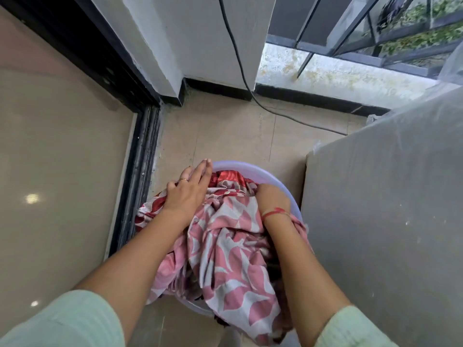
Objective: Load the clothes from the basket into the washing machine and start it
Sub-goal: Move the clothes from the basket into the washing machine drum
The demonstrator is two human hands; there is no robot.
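left hand [186, 194] lies flat on clothes [225, 246], right hand [271, 199] buried, grip hidden, basket [250, 169] on beige tiles [225, 136].

tiled floor [225, 136], basket [253, 171], black cable [288, 116]

head view | worn on the person's head | looks forward and steeply down | close above the basket [239, 168] on the floor [225, 131]

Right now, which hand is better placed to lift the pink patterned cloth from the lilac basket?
Probably right: right hand is dug into the pink patterned cloth; left hand lies flat on top.
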